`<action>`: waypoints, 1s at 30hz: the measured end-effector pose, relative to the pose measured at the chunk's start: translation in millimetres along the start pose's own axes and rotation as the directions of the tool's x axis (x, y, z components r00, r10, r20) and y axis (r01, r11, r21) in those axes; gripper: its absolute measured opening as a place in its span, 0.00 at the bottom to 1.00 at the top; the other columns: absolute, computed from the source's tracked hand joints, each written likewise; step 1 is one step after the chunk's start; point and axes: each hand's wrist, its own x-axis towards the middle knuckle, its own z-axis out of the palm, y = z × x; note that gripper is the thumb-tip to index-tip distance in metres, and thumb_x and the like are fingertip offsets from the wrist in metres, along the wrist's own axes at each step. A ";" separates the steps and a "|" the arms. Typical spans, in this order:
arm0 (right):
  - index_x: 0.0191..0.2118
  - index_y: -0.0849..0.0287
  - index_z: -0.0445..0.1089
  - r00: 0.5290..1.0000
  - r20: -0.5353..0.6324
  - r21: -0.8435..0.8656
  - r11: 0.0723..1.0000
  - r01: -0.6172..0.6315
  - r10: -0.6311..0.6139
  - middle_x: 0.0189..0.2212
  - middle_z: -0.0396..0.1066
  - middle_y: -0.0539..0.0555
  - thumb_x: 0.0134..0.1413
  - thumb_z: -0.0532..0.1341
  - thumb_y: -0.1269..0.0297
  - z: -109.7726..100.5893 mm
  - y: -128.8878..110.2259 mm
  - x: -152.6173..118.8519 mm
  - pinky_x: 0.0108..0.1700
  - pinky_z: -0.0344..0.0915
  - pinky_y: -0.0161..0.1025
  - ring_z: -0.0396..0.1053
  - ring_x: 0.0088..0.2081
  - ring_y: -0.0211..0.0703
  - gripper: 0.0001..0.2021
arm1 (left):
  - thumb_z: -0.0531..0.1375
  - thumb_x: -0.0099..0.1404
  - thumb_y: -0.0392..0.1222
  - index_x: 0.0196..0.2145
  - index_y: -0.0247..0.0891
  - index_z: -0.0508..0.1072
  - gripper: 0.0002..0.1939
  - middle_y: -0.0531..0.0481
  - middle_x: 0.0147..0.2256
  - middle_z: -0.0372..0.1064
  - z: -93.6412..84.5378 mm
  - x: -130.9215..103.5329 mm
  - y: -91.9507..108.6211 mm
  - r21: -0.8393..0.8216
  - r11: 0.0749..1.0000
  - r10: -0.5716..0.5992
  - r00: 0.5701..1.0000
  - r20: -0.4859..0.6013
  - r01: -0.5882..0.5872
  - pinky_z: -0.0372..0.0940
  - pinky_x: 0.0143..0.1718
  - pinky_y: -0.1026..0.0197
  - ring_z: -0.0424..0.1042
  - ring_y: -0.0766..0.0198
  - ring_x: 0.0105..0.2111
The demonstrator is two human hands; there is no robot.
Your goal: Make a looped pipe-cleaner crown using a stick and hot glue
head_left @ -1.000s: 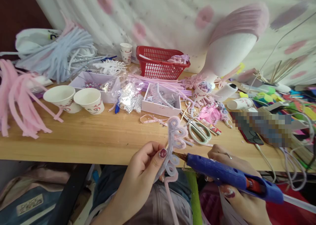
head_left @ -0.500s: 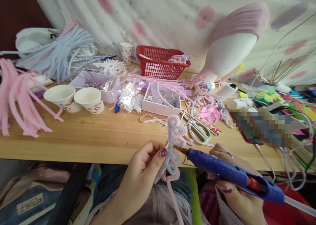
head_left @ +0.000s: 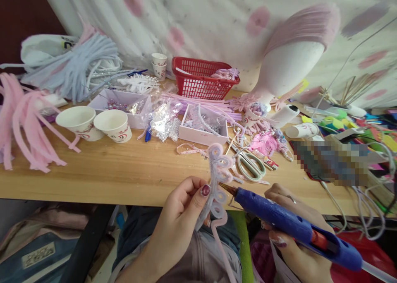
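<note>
Between thumb and fingers, my left hand (head_left: pixel 182 217) pinches a curved strip of fuzzy pipe cleaner (head_left: pixel 216 192), grey-lilac and pink, with a row of curled loops along its right side. A loose pink tail hangs from its lower end over my lap. My right hand (head_left: pixel 294 229) is wrapped round a blue hot glue gun (head_left: pixel 279 217) with a clear glue stick at its back end. The nozzle tip (head_left: pixel 228 188) is at the strip's looped side, close to my left thumb; whether it touches, I cannot tell.
Behind my hands lie green-handled scissors (head_left: pixel 251 166), a lilac box (head_left: pixel 203 136) of trimmings and a red basket (head_left: pixel 204 88). Two paper cups (head_left: pixel 113 128) stand at left beside pink pipe cleaners (head_left: pixel 34 125). A white mannequin head (head_left: pixel 288 68) stands behind; cables (head_left: pixel 362 212) trail at right.
The looped strip has tilted slightly, its top shifting a little left. The glue gun's rear has dipped slightly down and right, while its tip stays by the strip.
</note>
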 end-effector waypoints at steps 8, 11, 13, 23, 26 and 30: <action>0.28 0.57 0.69 0.994 0.108 0.029 0.999 -0.013 0.010 0.25 0.63 0.51 0.63 0.59 0.44 -6.0 -6.0 9.2 0.28 0.56 0.40 0.62 0.27 0.43 0.21 | 0.64 0.66 0.57 0.33 0.37 0.72 0.18 0.56 0.23 0.65 -3.1 2.4 -0.2 -0.008 1.000 0.002 1.000 0.004 -0.002 0.60 0.25 0.68 0.62 0.71 0.21; 0.27 0.56 0.67 0.992 0.120 0.070 0.996 -0.046 0.038 0.23 0.62 0.51 0.62 0.59 0.42 -8.3 -5.6 11.1 0.26 0.56 0.40 0.62 0.26 0.44 0.22 | 0.64 0.65 0.56 0.33 0.37 0.72 0.18 0.56 0.24 0.65 -2.7 1.4 -0.4 -0.016 1.000 0.007 1.000 0.009 -0.006 0.60 0.25 0.68 0.62 0.71 0.22; 0.28 0.55 0.69 0.990 0.131 0.092 0.994 -0.062 0.050 0.22 0.63 0.51 0.61 0.60 0.43 -10.5 -5.4 12.5 0.26 0.56 0.41 0.62 0.25 0.45 0.21 | 0.64 0.65 0.56 0.33 0.37 0.71 0.18 0.56 0.24 0.64 -2.2 0.7 -0.6 -0.010 1.000 0.014 1.000 0.004 -0.014 0.60 0.26 0.68 0.61 0.71 0.22; 0.26 0.53 0.69 0.986 0.160 0.023 0.999 -0.042 0.038 0.19 0.63 0.50 0.61 0.61 0.44 -21.8 -8.6 24.3 0.21 0.55 0.41 0.62 0.19 0.43 0.20 | 0.61 0.68 0.54 0.35 0.38 0.73 0.15 0.53 0.29 0.68 -4.8 0.6 -1.5 0.214 0.974 0.074 0.997 -0.025 -0.067 0.64 0.31 0.66 0.65 0.67 0.29; 0.30 0.52 0.72 0.988 0.148 0.021 0.999 -0.039 0.035 0.20 0.65 0.49 0.61 0.61 0.45 -23.7 -7.7 22.4 0.22 0.60 0.40 0.64 0.20 0.43 0.17 | 0.61 0.69 0.53 0.35 0.38 0.73 0.15 0.52 0.31 0.70 -3.8 0.3 -2.1 0.254 0.964 0.091 0.995 -0.028 -0.081 0.65 0.32 0.66 0.67 0.66 0.30; 0.38 0.49 0.75 0.999 0.054 -0.035 0.999 0.006 -0.005 0.26 0.73 0.51 0.61 0.62 0.46 -24.4 -3.5 16.6 0.27 0.68 0.40 0.73 0.26 0.47 0.13 | 0.60 0.69 0.53 0.35 0.39 0.73 0.15 0.50 0.31 0.70 -4.5 -0.6 -3.3 0.307 0.946 0.119 0.993 -0.026 -0.106 0.66 0.31 0.65 0.69 0.64 0.31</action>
